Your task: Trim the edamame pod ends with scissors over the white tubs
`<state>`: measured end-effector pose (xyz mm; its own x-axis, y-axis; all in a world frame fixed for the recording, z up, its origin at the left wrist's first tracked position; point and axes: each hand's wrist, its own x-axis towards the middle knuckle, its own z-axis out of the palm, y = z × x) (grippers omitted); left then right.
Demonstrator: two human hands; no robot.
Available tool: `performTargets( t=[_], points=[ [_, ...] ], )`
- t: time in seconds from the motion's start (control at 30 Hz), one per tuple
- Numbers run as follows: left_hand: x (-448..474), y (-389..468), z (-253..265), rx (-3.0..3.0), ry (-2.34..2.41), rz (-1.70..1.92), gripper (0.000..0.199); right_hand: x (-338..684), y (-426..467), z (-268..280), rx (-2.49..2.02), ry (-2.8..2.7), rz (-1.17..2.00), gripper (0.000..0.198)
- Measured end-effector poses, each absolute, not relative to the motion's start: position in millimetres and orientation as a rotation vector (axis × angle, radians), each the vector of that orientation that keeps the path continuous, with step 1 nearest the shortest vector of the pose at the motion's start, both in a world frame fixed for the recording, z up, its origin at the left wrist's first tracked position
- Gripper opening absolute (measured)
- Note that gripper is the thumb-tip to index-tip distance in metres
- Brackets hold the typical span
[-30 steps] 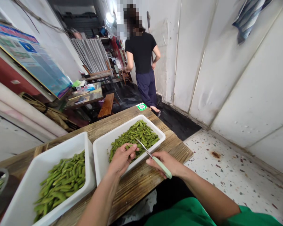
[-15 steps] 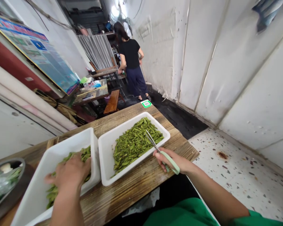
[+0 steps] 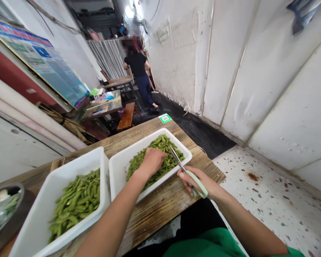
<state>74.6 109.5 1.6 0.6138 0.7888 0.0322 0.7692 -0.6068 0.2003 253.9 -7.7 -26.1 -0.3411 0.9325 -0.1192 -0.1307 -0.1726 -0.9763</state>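
My right hand [image 3: 194,180] grips scissors [image 3: 178,161] with pale green handles, their blades pointing forward over the right white tray [image 3: 117,180]. Inside that tray lies a heap of green edamame pods [image 3: 164,140]. Above the heap, close to the scissor tips, is my left hand [image 3: 153,161] with its fingers curled together. Whatever it may hold is hidden from this angle. The left white tray [image 3: 65,165], standing beside the other, contains more edamame pods [image 3: 76,201].
Both trays stand on a wooden table [image 3: 149,210], which has a green code card [image 3: 165,118] at its far corner. A metal bowl [image 3: 5,210] is at the left edge. Farther back are a wooden bench [image 3: 126,116], a small table [image 3: 104,105] and a person [image 3: 138,66] with a broom.
My left hand has moved right, out of the left tray and over the pods in the right one. My right hand stays nearly in place. The person behind has moved farther away.
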Motion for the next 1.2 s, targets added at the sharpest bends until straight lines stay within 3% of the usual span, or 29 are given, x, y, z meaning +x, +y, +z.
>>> performTargets(
  t=[0.2, 0.4, 0.53, 0.67, 0.83, 1.2],
  points=[
    [85.8, 122.0, -6.4, 2.902, 1.358, -0.026, 0.031, 258.9, -10.6, -26.1, -1.029, -1.247, 1.641, 0.039],
    [64.0, 112.4, 4.2, 2.719, 1.312, 0.261, 0.012, 262.0, -12.4, -34.1, -1.015, -1.307, 1.605, 0.037],
    [42.9, 93.8, 5.9, 2.191, 1.342, 0.666, 0.028, 258.0, -12.5, -37.1, -1.068, -1.418, 1.557, 0.037],
    [36.3, 71.8, 5.3, 1.784, 1.249, 0.725, 0.043, 249.2, -13.2, -29.8, -1.109, -1.609, 1.459, 0.034],
    [37.9, 56.4, 10.8, 1.712, 1.305, 0.75, 0.038, 240.6, -12.2, -18.7, -1.152, -1.763, 1.24, 0.031],
    [30.5, 53.8, 3.9, 1.7, 1.267, 0.713, 0.028, 232.9, -8.6, -25.0, -1.248, -1.792, 1.197, 0.031]
  ],
)
